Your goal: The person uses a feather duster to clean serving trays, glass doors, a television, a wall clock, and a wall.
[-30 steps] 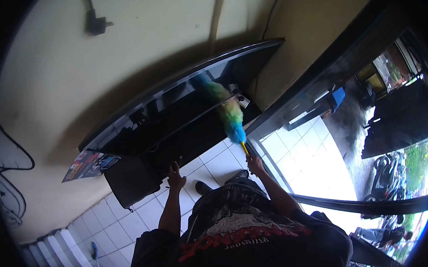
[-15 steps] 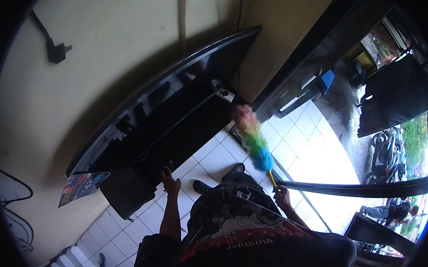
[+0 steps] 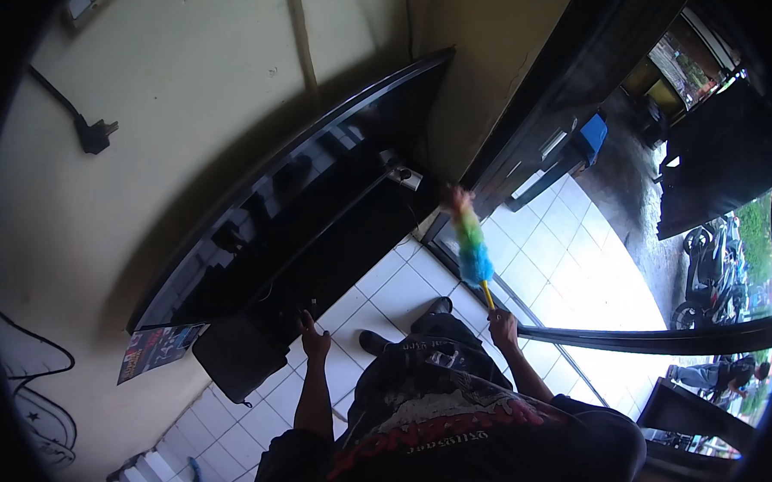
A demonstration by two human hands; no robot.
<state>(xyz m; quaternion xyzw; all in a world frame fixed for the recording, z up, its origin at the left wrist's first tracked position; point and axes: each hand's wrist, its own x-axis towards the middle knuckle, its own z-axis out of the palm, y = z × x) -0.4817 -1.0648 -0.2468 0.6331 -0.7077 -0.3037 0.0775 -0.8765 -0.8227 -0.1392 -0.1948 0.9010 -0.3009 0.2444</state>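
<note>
My right hand (image 3: 503, 326) is closed around the yellow handle of a feather duster (image 3: 472, 246). Its fluffy head runs from blue through green to pink. The pink tip is beside the corner where the wall meets the dark door frame (image 3: 535, 105); whether it touches is hard to tell. My left hand (image 3: 315, 340) is held with fingers apart near the front edge of a low black cabinet (image 3: 334, 243), with nothing visible in it. Contact with the cabinet cannot be made out. Behind the cabinet's top rises a glossy dark panel (image 3: 271, 181) with reflections.
A white socket block (image 3: 406, 178) lies on the cabinet near the corner. A black bag-like object (image 3: 240, 355) and a printed sheet (image 3: 158, 350) are at its left end. A loose plug (image 3: 97, 135) hangs on the wall. Right, a glass door edge (image 3: 631, 338) opens toward parked motorcycles (image 3: 710, 270) and a person.
The duster's head has swung rightward, away from the cabinet end and towards the door frame. My right hand has risen slightly. My left hand stays near the cabinet edge; the view has shifted a little.
</note>
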